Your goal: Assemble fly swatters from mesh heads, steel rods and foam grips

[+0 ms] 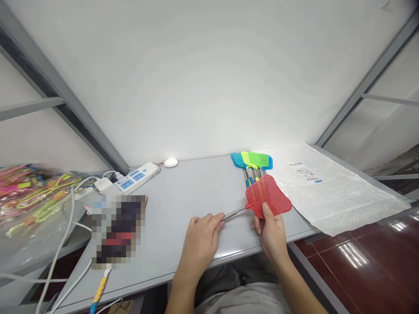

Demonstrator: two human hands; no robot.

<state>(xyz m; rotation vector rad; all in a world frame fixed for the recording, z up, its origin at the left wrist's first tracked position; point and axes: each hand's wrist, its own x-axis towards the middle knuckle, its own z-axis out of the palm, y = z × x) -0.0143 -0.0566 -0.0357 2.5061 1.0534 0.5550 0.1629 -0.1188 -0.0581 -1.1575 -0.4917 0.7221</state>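
Note:
A red fly swatter (273,196) with a perforated head and a metal telescopic rod is held between both hands over the front of the table. My left hand (204,231) is closed round the handle end of the rod, hiding the grip. My right hand (270,229) pinches the lower edge of the red head, thumb on top and fingers beneath. Just behind it lies a fanned bunch of fly swatters (258,160) with blue, yellow-green and green heads, their rods pointing toward me. The red head partly covers their handles.
On the right, a white plastic mailing bag (327,192) with a printed label lies across the table edge. A power strip (139,176) with plugs, a white round device (170,162) and a pixelated phone-like object (121,229) sit left. Bagged colourful items (36,200) and cables are further left.

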